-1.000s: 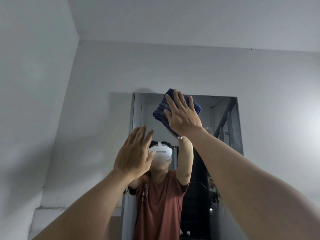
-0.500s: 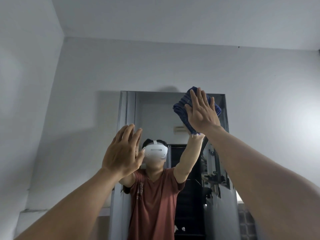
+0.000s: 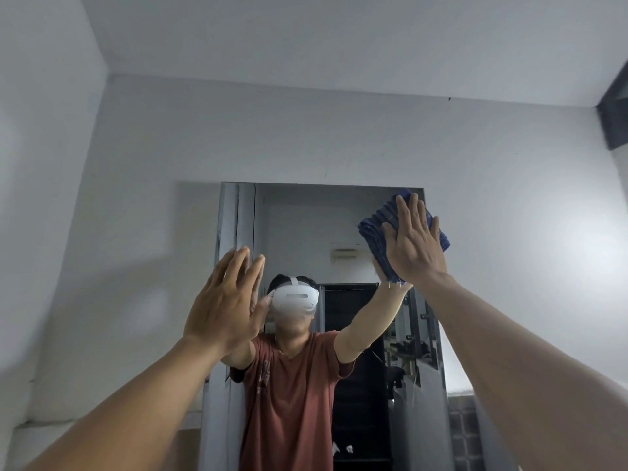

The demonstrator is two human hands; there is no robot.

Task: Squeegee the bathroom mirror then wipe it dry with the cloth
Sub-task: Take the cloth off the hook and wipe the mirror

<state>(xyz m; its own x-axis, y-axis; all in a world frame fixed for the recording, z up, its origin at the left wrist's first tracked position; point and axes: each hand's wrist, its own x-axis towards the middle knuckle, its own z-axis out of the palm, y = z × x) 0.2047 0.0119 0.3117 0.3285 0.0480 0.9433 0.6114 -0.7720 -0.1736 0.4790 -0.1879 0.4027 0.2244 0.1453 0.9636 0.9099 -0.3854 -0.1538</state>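
A tall rectangular mirror (image 3: 299,226) hangs on the white wall ahead. My right hand (image 3: 413,243) lies flat on a folded dark blue cloth (image 3: 373,229) and presses it against the glass at the mirror's top right corner. My left hand (image 3: 226,300) is raised with straight fingers, flat near the mirror's left edge at mid height, and holds nothing. The glass reflects a person in a reddish shirt and a white headset. No squeegee is in view.
White walls (image 3: 509,215) surround the mirror and the ceiling is close above. A grey ledge (image 3: 44,423) runs along the wall at lower left. A dark opening (image 3: 616,107) sits in the upper right corner.
My right hand has slid the cloth along the top of the mirror from the upper left to the upper right corner. My left hand has stayed near the left edge.
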